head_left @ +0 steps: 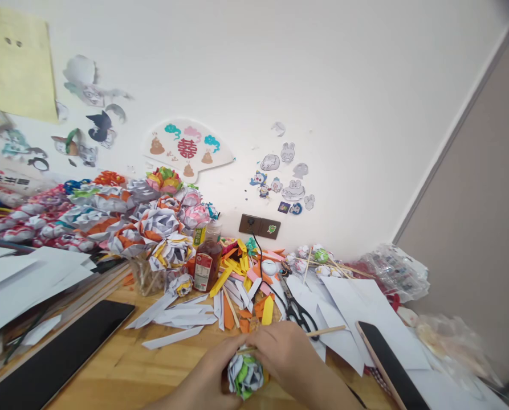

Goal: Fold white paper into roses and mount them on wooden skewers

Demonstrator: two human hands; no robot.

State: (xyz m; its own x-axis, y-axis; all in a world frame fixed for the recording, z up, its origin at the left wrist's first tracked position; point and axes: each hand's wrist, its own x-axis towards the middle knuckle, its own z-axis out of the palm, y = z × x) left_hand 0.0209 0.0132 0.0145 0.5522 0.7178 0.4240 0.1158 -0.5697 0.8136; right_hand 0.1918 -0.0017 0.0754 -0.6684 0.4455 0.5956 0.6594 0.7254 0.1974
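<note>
at the near edge of the wooden surface (109,364), a green, grey and white paper flower (246,377) sits between two bare hands. the left hand (218,370) curls around its left side, gripping it, apparently so the layered petals stay in shape. the right hand (280,353) closes over a slim wooden stick (329,330) along the flower's upper edge, the stick's end jutting out to the right; whether stick and bloom are joined is hidden by the fingers. the close hold suggests delicate work, one side steadied while the other is handled.

flanking the hands lie a dark-screened smartphone (389,364) at right and a long black-screened device (66,353) at left, each probably set aside to leave the middle to the hands. just beyond, black-handled scissors (299,316) rest near white paper sheets (359,319), likely kept within reach, while folded white strips (186,316) and yellow strips (237,267) spread ahead of the hands.

farther back, a red-labelled glass bottle (207,265) stands upright beside a clear cup (145,278) with paper blooms above it, the cup seemingly propping up their stems. more paper blooms (160,223) are heaped along the wall (343,114), which bears a dark socket panel (260,226), cartoon cutouts (294,190) and a fan-shaped card (188,149).
</note>
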